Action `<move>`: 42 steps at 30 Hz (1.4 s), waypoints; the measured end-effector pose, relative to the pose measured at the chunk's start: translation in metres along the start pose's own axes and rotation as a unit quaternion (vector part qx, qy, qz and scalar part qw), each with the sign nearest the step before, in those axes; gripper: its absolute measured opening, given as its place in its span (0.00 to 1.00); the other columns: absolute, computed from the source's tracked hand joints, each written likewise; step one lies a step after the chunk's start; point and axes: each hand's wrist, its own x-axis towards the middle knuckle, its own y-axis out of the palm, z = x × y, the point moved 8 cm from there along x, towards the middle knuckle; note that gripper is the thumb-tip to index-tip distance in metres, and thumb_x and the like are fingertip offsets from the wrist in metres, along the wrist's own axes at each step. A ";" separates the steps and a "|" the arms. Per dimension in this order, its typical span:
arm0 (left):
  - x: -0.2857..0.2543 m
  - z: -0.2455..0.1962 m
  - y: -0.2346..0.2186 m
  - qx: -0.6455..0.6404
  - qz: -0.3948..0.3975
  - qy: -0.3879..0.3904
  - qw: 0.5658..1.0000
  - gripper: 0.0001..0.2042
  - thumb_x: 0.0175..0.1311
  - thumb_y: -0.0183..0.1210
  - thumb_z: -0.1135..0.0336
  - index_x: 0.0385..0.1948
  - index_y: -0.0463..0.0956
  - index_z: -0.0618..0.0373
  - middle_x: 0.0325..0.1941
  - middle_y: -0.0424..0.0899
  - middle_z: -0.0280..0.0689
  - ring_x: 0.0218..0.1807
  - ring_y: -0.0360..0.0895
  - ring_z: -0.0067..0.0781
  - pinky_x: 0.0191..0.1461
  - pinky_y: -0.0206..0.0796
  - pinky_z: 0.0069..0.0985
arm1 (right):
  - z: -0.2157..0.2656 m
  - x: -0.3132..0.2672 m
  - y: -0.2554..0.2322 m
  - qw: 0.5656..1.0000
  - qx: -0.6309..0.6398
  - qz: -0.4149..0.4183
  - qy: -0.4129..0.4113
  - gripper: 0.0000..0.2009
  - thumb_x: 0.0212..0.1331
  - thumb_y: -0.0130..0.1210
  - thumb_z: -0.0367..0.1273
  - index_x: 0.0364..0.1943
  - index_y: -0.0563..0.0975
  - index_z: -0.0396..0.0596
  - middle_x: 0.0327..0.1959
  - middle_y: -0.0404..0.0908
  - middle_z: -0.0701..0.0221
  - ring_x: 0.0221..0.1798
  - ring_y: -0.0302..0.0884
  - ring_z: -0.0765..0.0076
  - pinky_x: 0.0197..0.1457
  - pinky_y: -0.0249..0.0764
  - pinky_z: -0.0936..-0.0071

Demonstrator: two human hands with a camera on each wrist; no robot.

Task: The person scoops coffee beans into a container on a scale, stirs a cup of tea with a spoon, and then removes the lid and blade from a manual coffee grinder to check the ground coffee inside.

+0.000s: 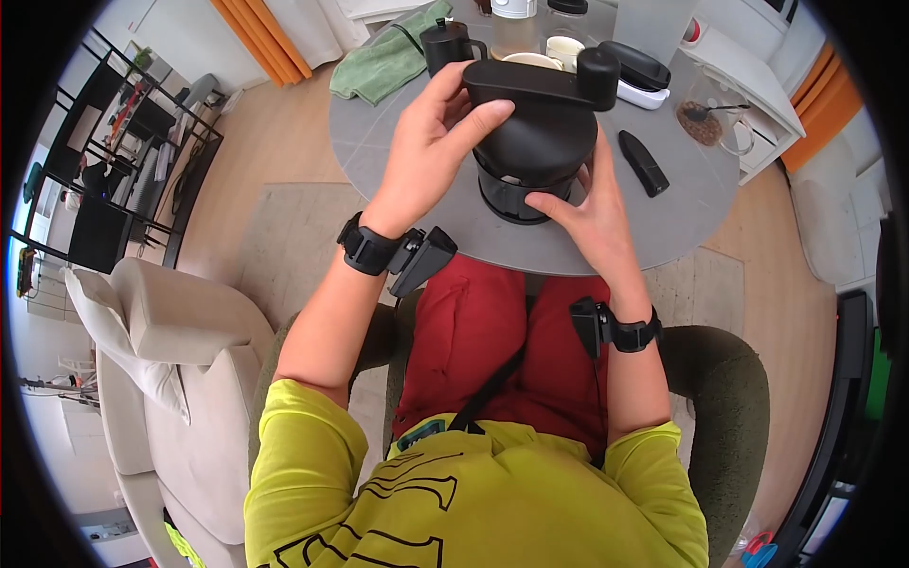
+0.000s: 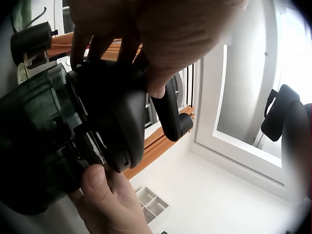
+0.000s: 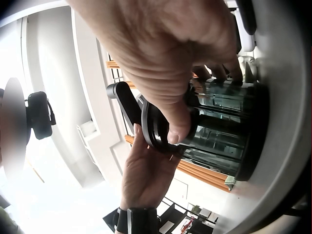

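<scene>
A black hand-crank grinder [image 1: 535, 142], with a lidded top and a smoky see-through body [image 3: 219, 129], stands upright on the grey round table near its front edge. Its crank arm [image 1: 525, 83] lies across the lid, ending in a round knob [image 1: 598, 71] at the right. My left hand [image 1: 436, 142] grips the top from the left, the thumb on the crank arm and lid. From the right, my right hand [image 1: 601, 218] holds the body, thumb in front just under the lid and the other fingers behind. In the left wrist view a narrow gap shows between lid and body.
Behind the grinder stand a black kettle [image 1: 445, 43], a pale cup [image 1: 565, 49] and a black-and-white case [image 1: 639, 71]. A green cloth [image 1: 383, 62] lies at the back left. On the right are a glass jug [image 1: 705, 123] of brown beans with a scoop, and a black elongated object [image 1: 644, 163].
</scene>
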 end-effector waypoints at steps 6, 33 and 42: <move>-0.001 0.010 -0.001 -0.005 0.003 -0.016 1.000 0.16 0.64 0.59 0.68 0.52 0.70 0.62 0.47 0.79 0.35 0.51 0.75 0.22 0.55 0.67 0.21 | -0.001 -0.001 -0.001 1.000 0.004 -0.006 0.010 0.50 0.41 0.73 0.33 0.69 0.51 0.42 0.63 0.64 0.56 0.60 0.70 0.56 0.63 0.67 0.63; -0.002 0.022 -0.001 0.032 0.197 -0.078 0.977 0.27 0.64 0.58 0.69 0.65 0.60 0.58 0.62 0.70 0.34 0.63 0.65 0.25 0.64 0.59 0.26 | -0.002 0.002 0.007 1.000 0.012 0.012 0.009 0.49 0.40 0.72 0.31 0.69 0.53 0.45 0.60 0.66 0.60 0.62 0.67 0.61 0.62 0.67 0.64; -0.011 0.014 -0.001 0.043 0.139 -0.059 0.988 0.26 0.63 0.60 0.67 0.63 0.64 0.58 0.61 0.71 0.35 0.63 0.66 0.25 0.68 0.58 0.27 | 0.008 -0.001 0.009 0.997 0.065 0.027 0.026 0.46 0.39 0.73 0.28 0.66 0.56 0.46 0.60 0.68 0.62 0.61 0.69 0.60 0.66 0.64 0.63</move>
